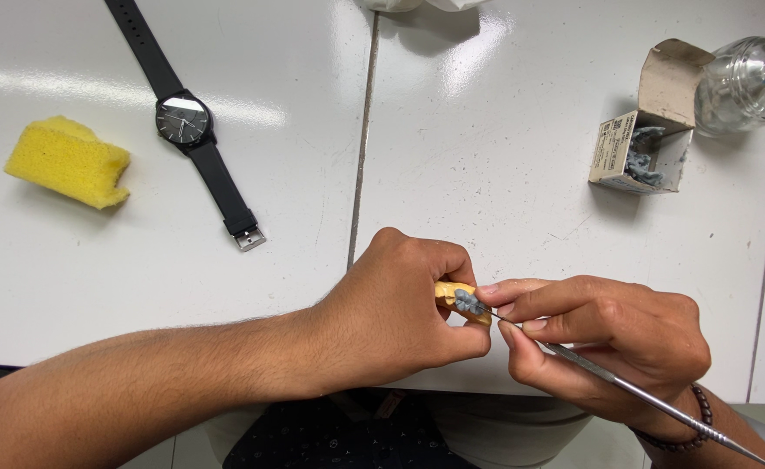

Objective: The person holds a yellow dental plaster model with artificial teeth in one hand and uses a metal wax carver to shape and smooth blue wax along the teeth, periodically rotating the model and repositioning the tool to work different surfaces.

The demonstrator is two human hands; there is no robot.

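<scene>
Carving grey wax on a small yellow model, at the near edge of the counter.

The left hand (395,313) had its fingers clamped around the yellow model (461,301), held just above the near edge of the white counter (487,174). The right hand (608,339) pinched a thin metal tool (626,386) like a pen, fingers closed on its shaft, tip touching the grey wax (465,301). The work seemed to be in the shaping step; the next stroke likely called for a light, steady touch. A wristwatch (187,122) and a yellow sponge (68,162) lay far left; an open carton (647,130) and a glass bottle (743,82) stood far right.
</scene>
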